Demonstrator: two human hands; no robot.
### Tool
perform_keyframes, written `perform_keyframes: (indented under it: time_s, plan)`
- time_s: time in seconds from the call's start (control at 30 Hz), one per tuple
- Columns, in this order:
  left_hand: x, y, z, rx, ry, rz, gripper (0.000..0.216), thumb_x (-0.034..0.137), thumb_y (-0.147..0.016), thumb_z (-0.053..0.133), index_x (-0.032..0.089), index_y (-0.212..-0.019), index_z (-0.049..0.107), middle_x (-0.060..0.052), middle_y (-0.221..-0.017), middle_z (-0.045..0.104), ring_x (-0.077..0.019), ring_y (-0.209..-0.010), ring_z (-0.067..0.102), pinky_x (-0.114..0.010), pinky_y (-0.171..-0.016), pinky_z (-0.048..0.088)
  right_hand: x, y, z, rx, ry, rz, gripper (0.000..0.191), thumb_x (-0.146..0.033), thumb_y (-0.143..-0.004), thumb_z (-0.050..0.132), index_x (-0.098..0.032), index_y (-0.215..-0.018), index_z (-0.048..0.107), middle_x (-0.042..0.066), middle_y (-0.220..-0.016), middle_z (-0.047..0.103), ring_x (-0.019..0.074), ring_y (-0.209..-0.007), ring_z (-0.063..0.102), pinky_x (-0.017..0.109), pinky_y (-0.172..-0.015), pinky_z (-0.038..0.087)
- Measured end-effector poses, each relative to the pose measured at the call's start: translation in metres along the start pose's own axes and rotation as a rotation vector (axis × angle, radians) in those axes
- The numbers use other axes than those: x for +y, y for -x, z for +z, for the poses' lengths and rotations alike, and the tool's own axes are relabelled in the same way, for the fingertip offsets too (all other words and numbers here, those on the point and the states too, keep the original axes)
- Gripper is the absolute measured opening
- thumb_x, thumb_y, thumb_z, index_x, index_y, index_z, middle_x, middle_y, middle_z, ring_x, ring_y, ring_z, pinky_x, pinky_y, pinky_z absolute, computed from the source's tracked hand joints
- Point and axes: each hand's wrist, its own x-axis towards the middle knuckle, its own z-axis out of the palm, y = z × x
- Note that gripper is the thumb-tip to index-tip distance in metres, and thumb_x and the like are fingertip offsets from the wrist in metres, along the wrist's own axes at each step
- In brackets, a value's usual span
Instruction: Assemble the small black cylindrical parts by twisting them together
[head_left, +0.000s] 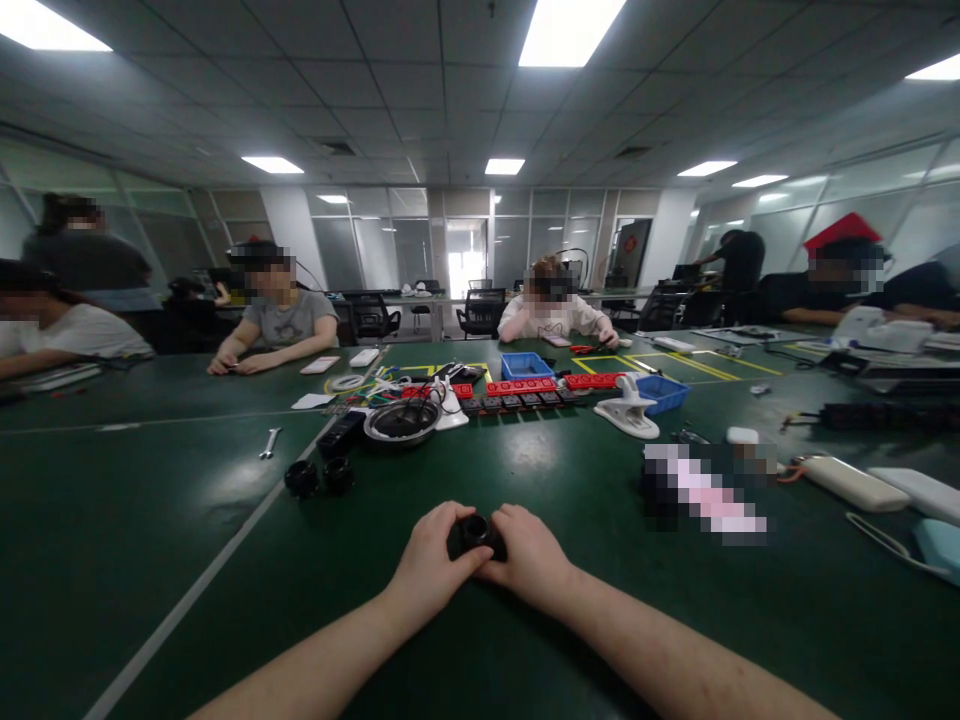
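Close in front of me, my left hand [437, 552] and my right hand [526, 556] are both closed around a black round part [475, 530]. A ring-shaped opening shows on its upper side. My fingers cover most of its sides, and the thumbs nearly meet at its near edge. Farther left on the green table [420, 650] stand two black round pieces side by side, one on the left [302, 478] and one on the right [338, 474]; they look similar in size and colour. What exactly these parts are cannot be made out.
Beyond my hands lie a black wheel-like disc [402, 422], red power strips [520, 387], blue bins [527, 366] and a white clamp [628, 408]. A wrench [270, 443] lies left. Power-bank-like blocks [853, 484] are at right. People sit across the table.
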Motion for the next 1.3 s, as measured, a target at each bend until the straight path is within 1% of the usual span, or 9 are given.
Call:
perform_keyframes:
  time_s: [0.2, 0.37, 0.47, 0.6, 0.83, 0.97, 1.07, 1.17, 1.3]
  plan:
    - [-0.009, -0.003, -0.001, -0.087, 0.084, 0.069, 0.035, 0.025, -0.071, 0.06, 0.022, -0.106, 0.055, -0.006, -0.105, 0.058, -0.0229, -0.101, 0.052, -0.037, -0.088, 0.04, 0.008, 0.0, -0.006, -0.032, -0.039, -0.094, 0.048, -0.049, -0.061, 0.066, -0.017, -0.094, 0.053, 0.006, -0.091, 0.054, 0.0217, -0.083, 0.049, 0.034, -0.072, 0.038]
    - [-0.014, -0.007, -0.004, -0.156, 0.125, 0.093, 0.04, 0.025, -0.073, 0.059, 0.025, -0.112, 0.053, -0.005, -0.112, 0.056, -0.0224, -0.105, 0.05, -0.036, -0.092, 0.038, 0.026, -0.009, -0.014, -0.204, -0.264, -0.227, 0.028, -0.028, -0.066, 0.066, -0.018, -0.091, 0.057, 0.002, -0.088, 0.057, 0.0174, -0.082, 0.051, 0.027, -0.071, 0.038]
    - [-0.013, -0.007, -0.003, -0.157, 0.133, 0.084, 0.039, 0.024, -0.072, 0.06, 0.024, -0.111, 0.053, -0.005, -0.111, 0.056, -0.0218, -0.105, 0.05, -0.035, -0.092, 0.038, 0.029, -0.01, -0.012, -0.215, -0.341, -0.176, 0.024, -0.026, -0.065, 0.067, -0.017, -0.086, 0.058, -0.001, -0.081, 0.057, 0.0144, -0.074, 0.051, 0.023, -0.062, 0.038]
    - [-0.009, -0.004, -0.002, -0.108, 0.123, 0.037, 0.036, 0.022, -0.067, 0.064, 0.021, -0.102, 0.056, -0.005, -0.106, 0.057, -0.0227, -0.101, 0.051, -0.035, -0.089, 0.039, 0.019, -0.007, -0.007, -0.14, -0.251, -0.062, 0.033, -0.039, -0.06, 0.07, -0.016, -0.077, 0.054, -0.001, -0.072, 0.055, 0.0123, -0.063, 0.049, 0.021, -0.052, 0.033]
    - [-0.005, -0.002, -0.002, -0.073, 0.069, 0.003, 0.031, 0.023, -0.063, 0.067, 0.02, -0.092, 0.056, -0.004, -0.096, 0.058, -0.0232, -0.093, 0.053, -0.036, -0.082, 0.041, -0.002, 0.002, -0.005, -0.002, 0.073, -0.058, 0.044, -0.057, -0.062, 0.06, -0.016, -0.075, 0.054, 0.005, -0.074, 0.058, 0.0197, -0.071, 0.052, 0.031, -0.065, 0.035]
    - [-0.007, -0.003, -0.004, -0.118, 0.102, 0.02, 0.034, 0.023, -0.066, 0.064, 0.022, -0.099, 0.055, -0.005, -0.102, 0.057, -0.0224, -0.098, 0.052, -0.036, -0.086, 0.04, 0.006, 0.002, -0.01, -0.043, -0.072, -0.144, 0.046, -0.052, -0.061, 0.064, -0.016, -0.088, 0.054, 0.005, -0.088, 0.057, 0.0209, -0.08, 0.051, 0.032, -0.07, 0.037]
    - [-0.009, -0.003, -0.006, -0.158, 0.117, 0.037, 0.036, 0.024, -0.07, 0.062, 0.023, -0.105, 0.054, -0.005, -0.107, 0.056, -0.0221, -0.102, 0.05, -0.036, -0.088, 0.039, 0.016, -0.002, -0.013, -0.159, -0.251, -0.189, 0.033, -0.036, -0.065, 0.066, -0.017, -0.09, 0.056, 0.002, -0.086, 0.057, 0.017, -0.078, 0.051, 0.027, -0.067, 0.038]
    - [-0.009, -0.004, -0.007, -0.189, 0.127, 0.042, 0.038, 0.024, -0.071, 0.061, 0.023, -0.108, 0.053, -0.005, -0.109, 0.055, -0.022, -0.103, 0.05, -0.035, -0.088, 0.039, 0.023, -0.007, -0.012, -0.246, -0.403, -0.15, 0.022, -0.023, -0.065, 0.066, -0.016, -0.084, 0.056, -0.002, -0.077, 0.055, 0.0124, -0.069, 0.05, 0.021, -0.058, 0.037]
    - [-0.009, -0.004, -0.003, -0.157, 0.133, 0.021, 0.038, 0.023, -0.069, 0.062, 0.022, -0.106, 0.054, -0.005, -0.108, 0.057, -0.0217, -0.101, 0.051, -0.035, -0.088, 0.039, 0.021, -0.008, -0.008, -0.216, -0.386, -0.038, 0.026, -0.029, -0.062, 0.07, -0.015, -0.076, 0.053, -0.003, -0.069, 0.053, 0.0108, -0.061, 0.048, 0.02, -0.051, 0.033]
